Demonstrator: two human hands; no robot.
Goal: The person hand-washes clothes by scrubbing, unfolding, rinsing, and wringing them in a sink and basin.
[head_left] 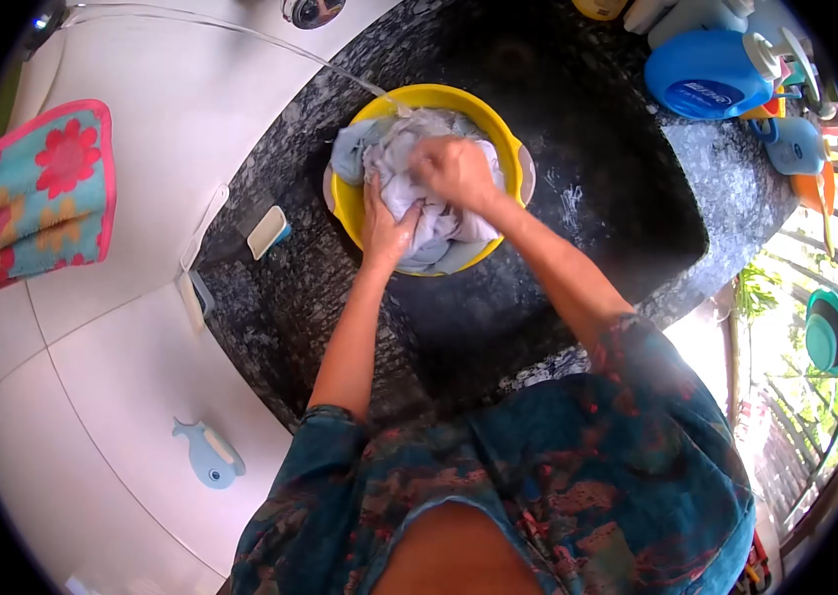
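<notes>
A yellow basin (483, 99) with pale side handles stands in the black stone sink (598, 198). Bunched wet laundry, mostly white cloth (434, 223) with a light blue piece (352, 151) at the left rim, fills it. My left hand (389, 226) grips the white cloth at the lower left, thumb and fingers apart around a fold. Over the same cloth, my right hand (454, 172) is closed in a fist, slightly blurred. What its fingers hold, if anything, is hidden. A thin stream of water (280, 42) arcs from the upper left into the basin.
A soap bar or block (267, 232) lies on the stone ledge left of the basin. A blue bottle (707, 74) and other bottles crowd the right counter. A flowered towel (42, 203) hangs left, above a whale-shaped holder (211, 456) on the wall.
</notes>
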